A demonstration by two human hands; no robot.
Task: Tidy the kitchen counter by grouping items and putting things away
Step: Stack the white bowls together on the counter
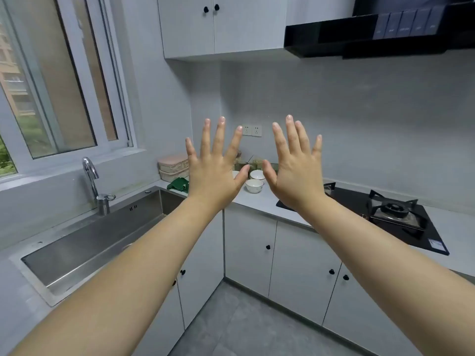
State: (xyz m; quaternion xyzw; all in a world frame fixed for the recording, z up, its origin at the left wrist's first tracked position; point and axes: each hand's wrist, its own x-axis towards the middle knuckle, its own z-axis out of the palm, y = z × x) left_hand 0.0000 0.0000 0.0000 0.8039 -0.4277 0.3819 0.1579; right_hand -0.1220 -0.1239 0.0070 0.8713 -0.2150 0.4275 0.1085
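My left hand (214, 168) and my right hand (295, 168) are raised side by side in front of me, fingers spread, holding nothing. Behind them, in the counter's far corner, stand two stacked pale lidded containers (172, 167), a crumpled green cloth (177, 184) and two white bowls (254, 186), (257, 174). Some jars or packets (253, 163) sit at the wall between my hands, mostly hidden by them. The grey counter (259, 204) runs from the sink to the stove.
A steel sink (97, 242) with a chrome tap (93, 183) lies to the left under the window. A black gas hob (395, 214) sits on the right beneath a black hood (365, 34). Wall cabinets (218, 24) hang above, base cabinets (277, 255) below.
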